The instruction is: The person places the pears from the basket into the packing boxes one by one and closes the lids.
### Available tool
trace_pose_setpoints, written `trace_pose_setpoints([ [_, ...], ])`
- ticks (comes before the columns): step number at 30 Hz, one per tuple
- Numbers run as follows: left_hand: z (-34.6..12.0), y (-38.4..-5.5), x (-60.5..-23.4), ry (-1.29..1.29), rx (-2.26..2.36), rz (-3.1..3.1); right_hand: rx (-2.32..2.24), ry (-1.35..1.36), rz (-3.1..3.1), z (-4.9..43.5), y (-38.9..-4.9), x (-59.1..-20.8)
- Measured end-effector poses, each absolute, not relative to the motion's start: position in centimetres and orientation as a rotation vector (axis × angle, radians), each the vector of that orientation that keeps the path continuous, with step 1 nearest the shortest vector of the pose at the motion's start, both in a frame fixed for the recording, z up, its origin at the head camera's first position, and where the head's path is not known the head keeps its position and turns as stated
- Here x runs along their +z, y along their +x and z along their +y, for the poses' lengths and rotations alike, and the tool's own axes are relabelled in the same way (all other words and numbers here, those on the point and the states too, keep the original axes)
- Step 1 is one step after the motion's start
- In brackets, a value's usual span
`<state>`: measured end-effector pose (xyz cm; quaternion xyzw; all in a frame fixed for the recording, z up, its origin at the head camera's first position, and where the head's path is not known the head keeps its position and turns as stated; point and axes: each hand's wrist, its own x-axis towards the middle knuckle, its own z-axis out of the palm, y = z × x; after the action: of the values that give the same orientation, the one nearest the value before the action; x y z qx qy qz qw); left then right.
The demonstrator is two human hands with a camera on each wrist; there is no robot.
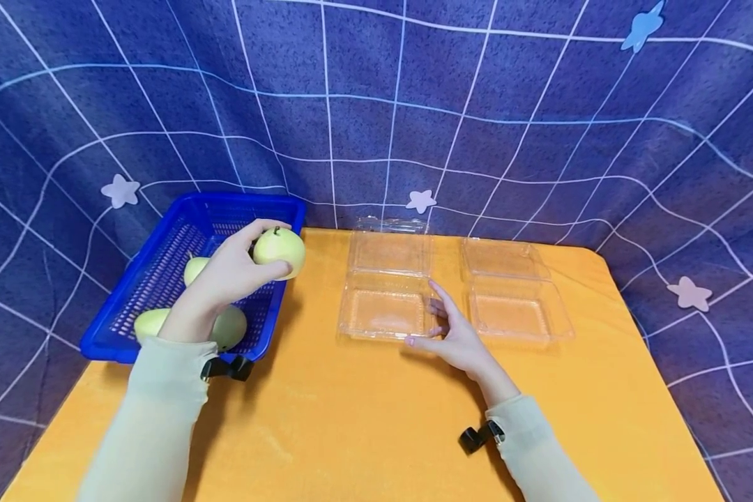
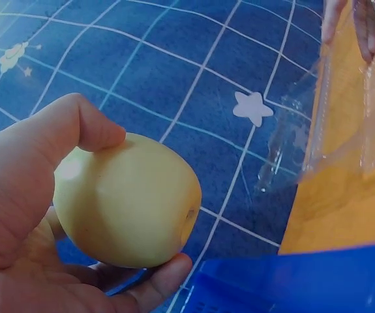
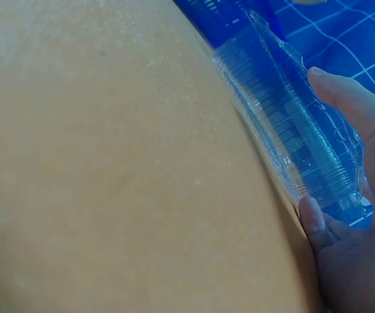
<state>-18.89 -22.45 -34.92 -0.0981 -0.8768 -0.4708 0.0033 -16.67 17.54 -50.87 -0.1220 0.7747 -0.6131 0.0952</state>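
Note:
My left hand holds a pale green pear over the right rim of a blue plastic basket. Thumb and fingers wrap round the fruit, whose smooth skin and blossom end show in the left wrist view. More pears lie in the basket, partly hidden by my forearm. At the right side of a clear plastic clamshell box, lid folded back, my right hand has its fingers spread, the thumb by the front edge and the index finger at the box's middle fold.
A second clear clamshell box lies unfolded to the right. Both boxes and the basket stand on a table with an orange cloth. Behind and beside the table hangs a blue grid-patterned curtain with stars.

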Motion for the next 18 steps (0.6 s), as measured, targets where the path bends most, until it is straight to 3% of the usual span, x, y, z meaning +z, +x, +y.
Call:
trace_pose_setpoints([
  [18, -18.4, -18.0, -34.7, -0.287, -1.41, -2.718, -1.818, -0.339, 2.301, 17.6, -16.7, -51.1],
])
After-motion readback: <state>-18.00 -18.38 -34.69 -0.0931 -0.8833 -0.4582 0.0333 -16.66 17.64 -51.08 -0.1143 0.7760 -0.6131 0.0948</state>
